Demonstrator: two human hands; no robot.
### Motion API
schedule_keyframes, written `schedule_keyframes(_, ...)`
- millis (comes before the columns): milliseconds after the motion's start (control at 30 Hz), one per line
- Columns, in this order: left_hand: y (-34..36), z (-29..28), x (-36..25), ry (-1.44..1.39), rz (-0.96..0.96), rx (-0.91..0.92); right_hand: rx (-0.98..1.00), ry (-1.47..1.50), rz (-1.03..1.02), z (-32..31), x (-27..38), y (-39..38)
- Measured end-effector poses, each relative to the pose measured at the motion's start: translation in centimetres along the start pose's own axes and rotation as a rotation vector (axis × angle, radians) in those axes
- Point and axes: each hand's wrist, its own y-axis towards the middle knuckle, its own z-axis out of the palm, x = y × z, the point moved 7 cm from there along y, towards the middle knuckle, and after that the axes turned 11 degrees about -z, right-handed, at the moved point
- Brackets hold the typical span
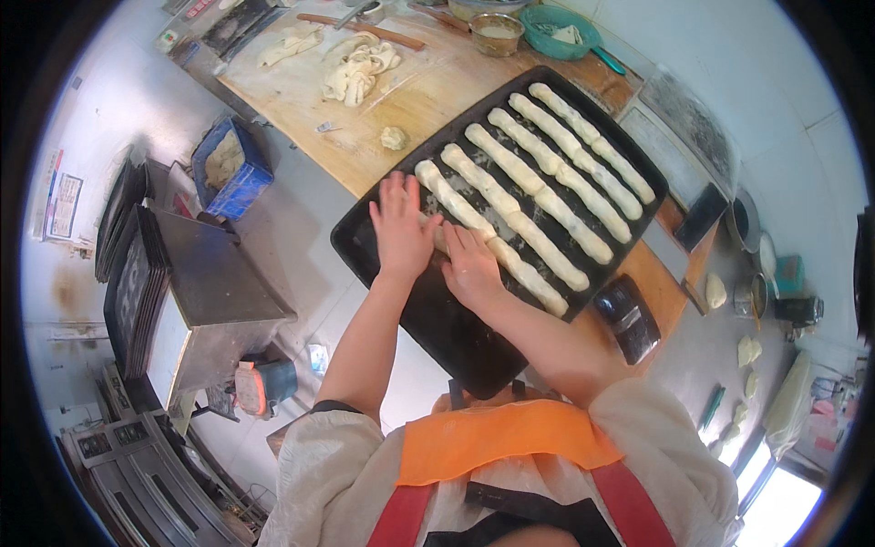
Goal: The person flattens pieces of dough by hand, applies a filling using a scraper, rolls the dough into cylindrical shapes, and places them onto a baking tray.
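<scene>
Six long, pale dough strips point(526, 175) lie side by side on a black baking tray point(456, 342), slanting from upper left to lower right. Another dough strip point(441, 239) shows between my hands at the tray's left part, mostly covered by them. My left hand point(403, 228) lies over its upper end, fingers stretched out and slightly apart, thumb toward the right hand. Close beside it, my right hand point(474, 269) bends over the lower part, thumb and fingers on either side. That strip's lower end is hidden under the right hand.
A wooden worktable point(301, 91) bears loose dough point(358, 68), a small dough ball point(394, 138), a rolling pin point(365, 30) and a green strainer point(556, 32). A dark shiny case point(627, 317) sits at the tray's right. Stacked trays point(138, 292) and a blue crate point(239, 187) stand left.
</scene>
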Motion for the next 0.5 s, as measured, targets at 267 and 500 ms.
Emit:
schedule_keyframes(267, -0.5, 0.2, -0.3, -0.142, -0.01, 0.009, 0.071, 0.15, 0.158, -2.9, 0.1, -3.3)
schedule_keyframes(500, -4.5, 1.8, -2.4, 0.092, 0.235, 0.316, -0.187, 0.309, 0.281, -13.4, 0.0, -13.5)
